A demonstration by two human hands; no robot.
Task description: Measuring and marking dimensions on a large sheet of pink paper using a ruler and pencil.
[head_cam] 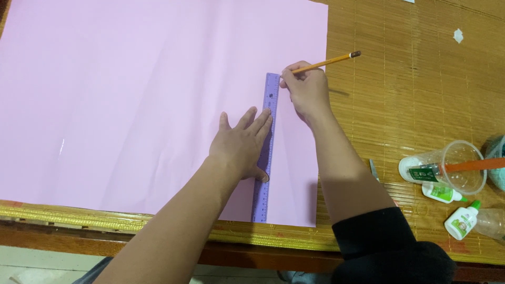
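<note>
A large pink paper sheet (131, 94) covers most of the table. A purple ruler (270, 92) lies on it, running from the near edge away from me. My left hand (242, 144) presses flat on the ruler's middle, fingers spread. My right hand (306, 89) grips a yellow pencil (329, 61) with its tip against the ruler's far end, on its right side.
A bamboo mat (415, 79) covers the wooden table to the right of the paper. At the right edge lie a clear plastic cup (463, 168) on its side, an orange-handled tool (473, 165) and small white glue bottles (462, 221). A scrap of white paper (458, 35) lies farther back.
</note>
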